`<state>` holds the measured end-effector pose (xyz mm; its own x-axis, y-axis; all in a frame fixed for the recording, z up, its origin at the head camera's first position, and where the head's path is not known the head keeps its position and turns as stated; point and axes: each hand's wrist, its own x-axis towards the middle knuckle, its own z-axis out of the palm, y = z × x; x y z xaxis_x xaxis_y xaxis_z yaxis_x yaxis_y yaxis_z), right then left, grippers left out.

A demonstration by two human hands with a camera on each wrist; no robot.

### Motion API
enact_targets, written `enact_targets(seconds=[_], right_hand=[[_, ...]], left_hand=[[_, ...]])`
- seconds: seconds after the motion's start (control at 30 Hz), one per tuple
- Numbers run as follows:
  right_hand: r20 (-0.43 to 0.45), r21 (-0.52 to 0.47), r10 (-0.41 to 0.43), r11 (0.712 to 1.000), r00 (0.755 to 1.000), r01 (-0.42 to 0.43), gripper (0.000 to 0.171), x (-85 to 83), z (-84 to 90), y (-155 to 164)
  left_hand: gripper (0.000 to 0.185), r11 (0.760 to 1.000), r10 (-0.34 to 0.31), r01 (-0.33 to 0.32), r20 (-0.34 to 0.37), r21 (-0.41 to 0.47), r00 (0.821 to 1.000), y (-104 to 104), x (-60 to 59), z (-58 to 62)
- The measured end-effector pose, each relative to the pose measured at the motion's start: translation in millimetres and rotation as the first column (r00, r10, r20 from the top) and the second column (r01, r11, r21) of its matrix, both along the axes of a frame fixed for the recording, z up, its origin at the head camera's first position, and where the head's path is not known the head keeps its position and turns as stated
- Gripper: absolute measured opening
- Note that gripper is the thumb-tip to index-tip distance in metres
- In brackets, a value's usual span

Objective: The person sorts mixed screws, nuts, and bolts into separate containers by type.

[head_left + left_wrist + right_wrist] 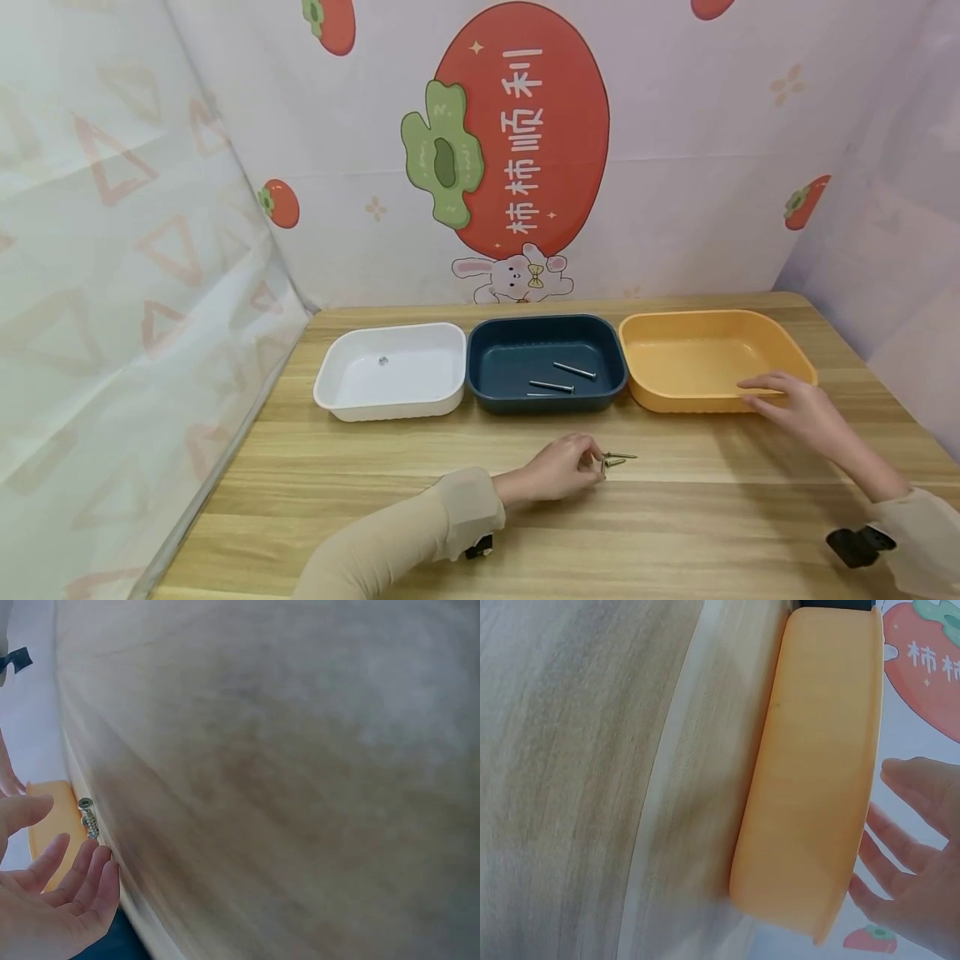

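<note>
Back wall [675, 208]: pale printed sheeting, smaller red fruits [284, 205] scattered
Big red fruit [573, 125]: green leaves [469, 167], white characters [522, 125] across it, white rabbit [517, 273] below
Left wall [45, 400]: pale, wrinkled, faint triangle outlines [92, 160]
Right wall [911, 208]: pale, lilac-tinged
Tabletop [637, 533]: light wood, streaked grain, rounded back corners

The head view is bright, the left wrist's dim, its tabletop [285, 795] blurred.

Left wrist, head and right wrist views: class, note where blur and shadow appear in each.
Head view: bright, with soft shadow on the table before the orange tray; left wrist view: table heavily blurred, the screws clearer; right wrist view: table grain hazy at left, tray's edges fairly crisp.
</note>
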<state>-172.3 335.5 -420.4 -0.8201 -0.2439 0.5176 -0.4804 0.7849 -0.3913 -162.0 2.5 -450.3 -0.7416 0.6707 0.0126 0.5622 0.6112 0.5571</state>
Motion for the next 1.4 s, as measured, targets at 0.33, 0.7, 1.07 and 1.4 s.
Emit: enact_targets(seconds=[0.33, 0.7, 1.07, 1.4], right_hand=[[-0.034, 0.022, 0.015, 1.0, 0.999, -0.014, 0.018, -1.5, -2.9, 6.7], [0.011, 0.044, 0.037, 0.998, 0.999, -0.037, 0.02, -4.1, -3.5, 13.9], [0.045, 0.047, 0.053, 0.997, 0.998, -0.055, 0.017, -6.4, -2.7, 17.1], [0.069, 0.018, 0.07, 0.997, 0.995, -0.071, 0.015, -7.2, -2.5, 18.2]], left_hand=[[0.02, 0.999, 0.049, -0.049, 0.046, -0.008, 0.998, 2.8, 0.0, -2.5], [0.019, 0.997, 0.076, -0.075, 0.026, -0.015, 0.997, 7.0, -2.9, -6.2], [0.022, 0.992, 0.105, -0.102, 0.041, -0.073, 0.994, 13.3, -3.3, -6.1], [0.018, 0.981, 0.082, -0.093, -0.068, -0.168, 0.994, 17.2, -3.7, -6.9]])
